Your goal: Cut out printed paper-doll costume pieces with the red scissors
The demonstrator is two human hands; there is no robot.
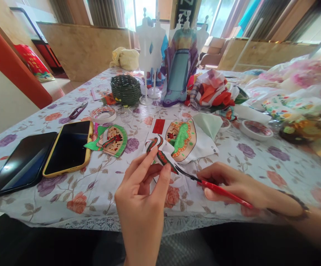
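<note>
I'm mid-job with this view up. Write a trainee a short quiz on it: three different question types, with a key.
1. Which hand holds the red-handled tool?
2. True or false: the yellow-cased phone lies between the black phone and the green-edged cutout.
3. Fill in the blank: the left hand pinches a patterned strip, close to the ____ tip of the red-handled tool.

Key:
1. The right hand.
2. True.
3. Black.
</note>
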